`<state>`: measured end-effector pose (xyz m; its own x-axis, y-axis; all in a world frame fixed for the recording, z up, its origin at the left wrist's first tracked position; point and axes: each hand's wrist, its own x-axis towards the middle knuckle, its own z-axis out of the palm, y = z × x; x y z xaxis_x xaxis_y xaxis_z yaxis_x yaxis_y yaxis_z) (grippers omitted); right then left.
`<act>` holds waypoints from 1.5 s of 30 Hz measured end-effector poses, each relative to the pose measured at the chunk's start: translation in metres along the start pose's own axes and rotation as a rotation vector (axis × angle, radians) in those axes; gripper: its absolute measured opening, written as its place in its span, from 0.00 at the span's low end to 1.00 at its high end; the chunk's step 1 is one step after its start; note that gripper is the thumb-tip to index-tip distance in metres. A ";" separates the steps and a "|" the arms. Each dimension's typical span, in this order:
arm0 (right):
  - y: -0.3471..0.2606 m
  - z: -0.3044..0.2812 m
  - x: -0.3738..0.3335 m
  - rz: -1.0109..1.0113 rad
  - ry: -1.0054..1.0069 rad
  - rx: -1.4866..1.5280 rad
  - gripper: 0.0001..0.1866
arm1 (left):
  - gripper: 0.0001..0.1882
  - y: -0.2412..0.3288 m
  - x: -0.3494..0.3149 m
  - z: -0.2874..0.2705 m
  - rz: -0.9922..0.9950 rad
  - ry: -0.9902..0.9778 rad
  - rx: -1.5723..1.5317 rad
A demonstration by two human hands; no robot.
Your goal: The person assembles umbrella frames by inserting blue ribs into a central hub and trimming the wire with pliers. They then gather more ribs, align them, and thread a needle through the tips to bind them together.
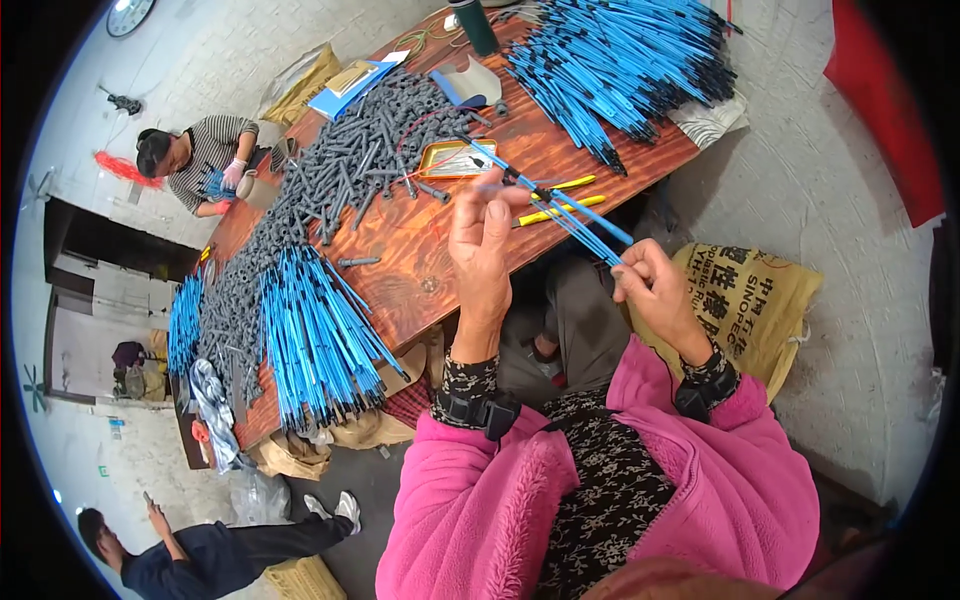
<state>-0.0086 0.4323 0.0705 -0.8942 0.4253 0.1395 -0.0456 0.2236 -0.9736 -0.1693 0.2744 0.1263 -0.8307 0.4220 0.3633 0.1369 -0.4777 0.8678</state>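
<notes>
Several thin blue rods (585, 232) with black ends slant across the space between my hands, above the table's near edge. Thumb and fingers of my right hand (658, 290) pinch their lower right ends. My left hand (482, 245) is raised at the upper black ends, its fingers curled against the rods and slightly blurred. Just beyond them, a shallow yellow tray (432, 160) holds small thin pieces. Yellow-handled pliers (572, 208) lie on the wooden table right behind the rods, partly covered by them.
Grey plastic tubes (345, 160) form a long heap on the table (400, 270). Bundles of blue rods lie at the far right (630, 65) and left (320, 340). A dark green bottle (474, 25) stands behind. A yellow sack (745, 310) is right of my knees. Two other people are at left.
</notes>
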 end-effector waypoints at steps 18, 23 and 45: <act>0.006 0.038 0.002 0.099 -0.083 0.111 0.06 | 0.09 -0.027 0.020 -0.042 -0.308 0.195 -0.285; 0.015 0.047 0.003 0.208 -0.224 0.051 0.08 | 0.09 -0.045 0.007 -0.055 -0.457 0.074 -0.640; 0.049 -0.082 0.231 -0.423 0.287 -1.146 0.10 | 0.14 -0.064 0.019 -0.101 -0.515 0.167 -0.493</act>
<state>-0.1812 0.6133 0.0699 -0.7687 0.2776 0.5763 0.2369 0.9604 -0.1466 -0.2481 0.2353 0.0429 -0.8009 0.5821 -0.1407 -0.5194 -0.5582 0.6470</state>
